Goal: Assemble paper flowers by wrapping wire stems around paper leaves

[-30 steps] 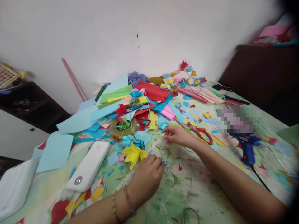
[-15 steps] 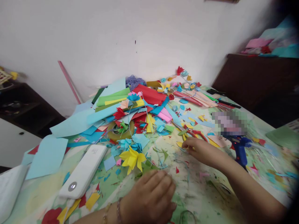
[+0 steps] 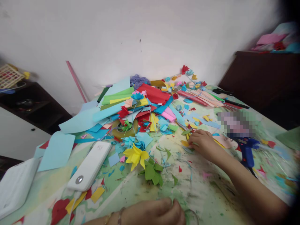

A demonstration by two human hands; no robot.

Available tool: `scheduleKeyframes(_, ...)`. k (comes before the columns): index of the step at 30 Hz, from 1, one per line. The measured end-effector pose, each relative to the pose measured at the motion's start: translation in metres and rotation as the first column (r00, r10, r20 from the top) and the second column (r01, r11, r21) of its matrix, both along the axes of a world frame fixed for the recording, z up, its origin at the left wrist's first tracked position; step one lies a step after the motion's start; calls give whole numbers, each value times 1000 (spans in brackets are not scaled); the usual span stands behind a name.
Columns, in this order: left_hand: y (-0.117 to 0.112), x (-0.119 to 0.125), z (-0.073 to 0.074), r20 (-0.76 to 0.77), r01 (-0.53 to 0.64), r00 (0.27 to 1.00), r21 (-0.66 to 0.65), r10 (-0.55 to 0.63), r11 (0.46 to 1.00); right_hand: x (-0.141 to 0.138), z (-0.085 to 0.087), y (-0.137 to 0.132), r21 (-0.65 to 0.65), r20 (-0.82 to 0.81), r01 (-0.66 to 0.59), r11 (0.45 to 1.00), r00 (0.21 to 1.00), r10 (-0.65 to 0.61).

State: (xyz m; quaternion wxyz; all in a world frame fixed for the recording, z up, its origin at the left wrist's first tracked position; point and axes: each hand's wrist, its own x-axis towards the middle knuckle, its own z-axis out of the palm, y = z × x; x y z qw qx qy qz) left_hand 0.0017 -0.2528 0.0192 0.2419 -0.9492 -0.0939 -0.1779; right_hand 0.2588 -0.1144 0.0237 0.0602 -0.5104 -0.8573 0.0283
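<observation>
My right hand [image 3: 203, 142] lies knuckles up on the table, fingers curled down over the red-handled scissors [image 3: 182, 125]. Only the blades poke out toward the paper pile, and the handles are hidden under the palm. My left hand [image 3: 154, 213] sits at the bottom edge with its fingers curled together; whatever is inside them is hidden. A cluster of green paper leaves [image 3: 153, 172] lies loose on the table between the hands, beside a yellow paper flower [image 3: 134, 155].
A heap of coloured paper sheets and small paper flowers [image 3: 131, 103] fills the middle of the paint-stained table [image 3: 203, 193]. A white power bank [image 3: 90, 165], a tape roll [image 3: 122, 131] and a blue glue gun [image 3: 247, 151] lie around it. Dark furniture stands on both sides.
My right hand moved right and settled over the scissors. My left hand pulled back toward me, leaving the green leaves on the table.
</observation>
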Motion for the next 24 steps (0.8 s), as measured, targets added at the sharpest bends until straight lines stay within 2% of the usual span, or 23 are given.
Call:
scheduleKeyframes(2, -1, 4, -9, 67, -155, 985, -53, 158, 987, 3, 2, 3, -27, -25, -41, 999, 999, 40)
scheduleKeyframes(5, -4, 11, -28, 120, -364, 918, -121, 378, 923, 8, 2, 8, -61, -43, -78, 995, 996, 76)
scheduleKeyframes(8, -8, 22, -44, 143, -462, 864, -158, 483, 873, 11, 3, 10, -113, -74, -92, 989, 994, 84)
scheduleKeyframes(12, -15, 39, -55, 207, -586, 749, -237, 630, 775, 13, 7, 6, -187, -133, -96, 978, 989, 72)
scheduleKeyframes(15, -17, 45, -59, 188, -639, 697, -276, 692, 718, 19, 9, 0, -219, -151, -65, 974, 988, 32)
scheduleKeyframes(19, -18, 43, -63, 100, -657, 706, -278, 701, 701, 28, 5, -4, -208, -150, -8, 978, 988, -24)
scheduleKeyframes(22, -19, 42, -63, 78, -651, 712, -300, 698, 698, 30, -1, -3, -197, -164, -30, 980, 986, -3)
scheduleKeyframes(24, -20, 44, -61, 84, -656, 692, -342, 717, 673, 30, -3, -2, -199, -188, -69, 978, 982, 31)
